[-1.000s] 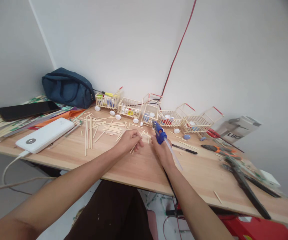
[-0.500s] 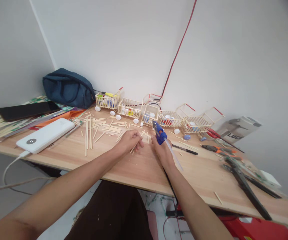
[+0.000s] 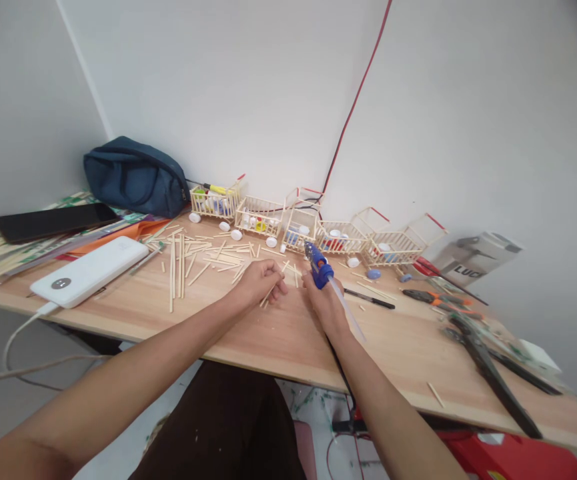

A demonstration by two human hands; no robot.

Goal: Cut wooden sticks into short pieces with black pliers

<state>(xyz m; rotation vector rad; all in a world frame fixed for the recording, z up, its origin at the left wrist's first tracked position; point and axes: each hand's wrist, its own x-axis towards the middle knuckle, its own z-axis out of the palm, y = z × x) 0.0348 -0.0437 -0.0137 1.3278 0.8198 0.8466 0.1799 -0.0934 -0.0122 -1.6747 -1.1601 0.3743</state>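
Sticks (image 3: 179, 267) litter a wood-grained table (image 3: 393, 353) against a pale wall (image 3: 248, 87).

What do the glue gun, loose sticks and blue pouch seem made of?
Glue gun: probably plastic, judging by its smooth, solid blue body.
Loose sticks: likely bare wood or bamboo, pale and matt.
Blue pouch: apparently fabric, matt with soft folds.

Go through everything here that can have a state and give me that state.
Left hand: curled around thin wood
Right hand: closed on glue gun
Glue gun: held, glue stick projecting from its back
Carts: in a row, small items inside
Loose sticks: scattered on table
Power bank: cable plugged in
Phone: lying flat, screen dark
Pen: lying on table
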